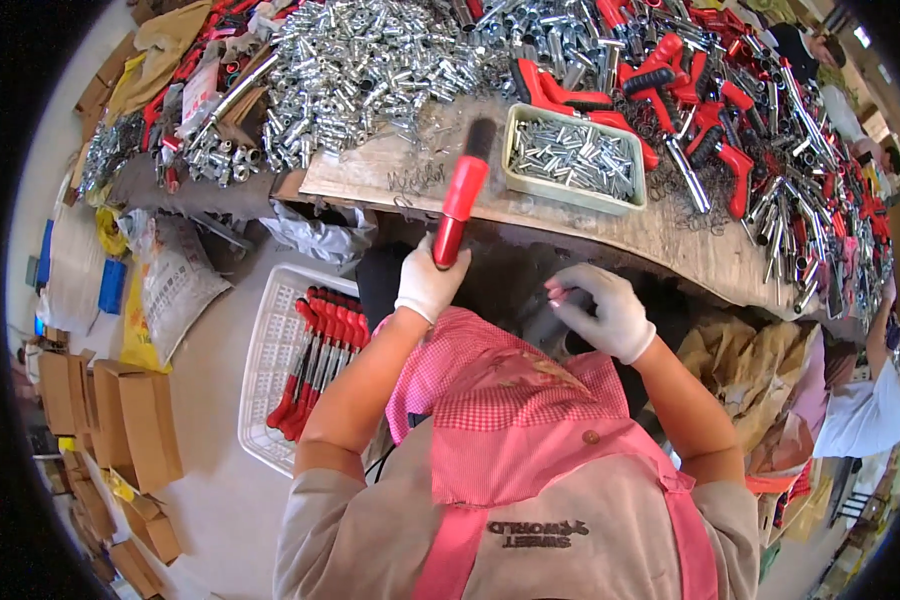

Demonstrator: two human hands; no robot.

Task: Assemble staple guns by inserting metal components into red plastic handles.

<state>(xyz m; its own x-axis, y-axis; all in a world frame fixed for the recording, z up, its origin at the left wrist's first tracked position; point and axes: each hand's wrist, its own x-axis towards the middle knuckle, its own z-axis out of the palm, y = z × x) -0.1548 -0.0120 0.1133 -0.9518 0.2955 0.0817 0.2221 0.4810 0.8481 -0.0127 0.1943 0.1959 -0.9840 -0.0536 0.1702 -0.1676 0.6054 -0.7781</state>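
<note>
My left hand [434, 279], in a white glove with bare fingertips, is closed around the lower end of a red tubular handle [460, 196]. The handle points up and away from me, and its far end is a dark, blurred cylinder. Over the dark area in front of my lap, my right hand [604, 310] is gloved the same way. Its fingers are loosely curved and apart, with no object visible in them. Beyond both hands, a pale rectangular tray [576, 196] of small metal pins [570, 155] rests at the front of the wooden worktable [390, 180].
Small silver metal fittings [370, 70] form a large heap at the back left. Red-and-black gun-shaped handles [660, 85] and chrome tubes [785, 225] crowd the right side. Left of my lap, a white basket [260, 365] holds several red-ended metal tools [320, 360]. Cardboard boxes [135, 420] stand farther left.
</note>
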